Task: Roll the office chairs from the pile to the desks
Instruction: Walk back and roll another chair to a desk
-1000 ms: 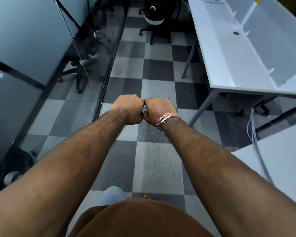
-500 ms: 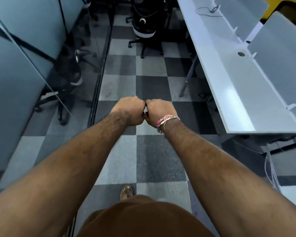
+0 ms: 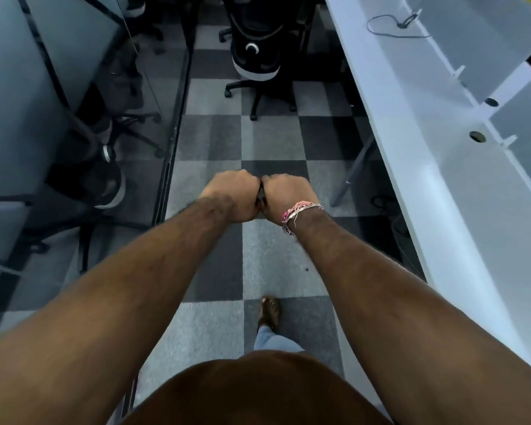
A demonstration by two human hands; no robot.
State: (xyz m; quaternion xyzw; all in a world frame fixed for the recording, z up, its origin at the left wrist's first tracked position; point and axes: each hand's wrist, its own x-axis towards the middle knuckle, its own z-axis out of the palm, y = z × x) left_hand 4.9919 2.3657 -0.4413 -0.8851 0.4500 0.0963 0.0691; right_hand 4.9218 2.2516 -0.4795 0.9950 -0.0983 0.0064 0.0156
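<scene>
— Where are the hands?
— Both arms reach forward; the left hand [image 3: 232, 194] and right hand [image 3: 284, 196] are clenched into fists, knuckles touching, holding nothing I can make out.
— And the chairs?
— A black office chair [image 3: 256, 53] stands ahead on the checkered floor [image 3: 270, 142], beside the long white counter [image 3: 436, 185]. Another chair [image 3: 105, 167] sits behind the glass partition [image 3: 59, 87] on the left.
</scene>
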